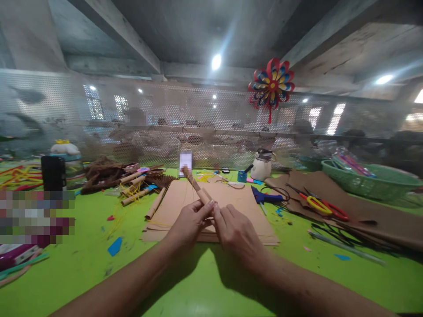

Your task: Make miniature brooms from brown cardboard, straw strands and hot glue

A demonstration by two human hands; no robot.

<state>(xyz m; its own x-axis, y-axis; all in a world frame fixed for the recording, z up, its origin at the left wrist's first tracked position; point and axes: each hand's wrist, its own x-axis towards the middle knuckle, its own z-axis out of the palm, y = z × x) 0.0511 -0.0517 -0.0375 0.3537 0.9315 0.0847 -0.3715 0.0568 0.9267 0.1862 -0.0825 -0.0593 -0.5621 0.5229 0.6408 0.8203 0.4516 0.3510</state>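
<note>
In the head view, a slim rolled tube of brown paper (204,195) slants up and away from my hands. A darker brown piece (190,175) sticks out of its far end. My left hand (188,222) is closed round the tube's near part, thumb on top. My right hand (237,233) meets it there, fingers curled and pinched at the tube's near end; exactly what its fingertips grip is partly hidden. Under both hands lies a stack of light brown paper sheets (175,191). A similar paper tube (156,203) rests along the stack's left edge.
On the right are a blue glue gun (269,197), scissors with yellow and red handles (319,205), dark brown paper (363,207) and a green basket (373,185). Further back stand a white jug (262,167) and a phone (185,164). Several tubes (135,196) lie left.
</note>
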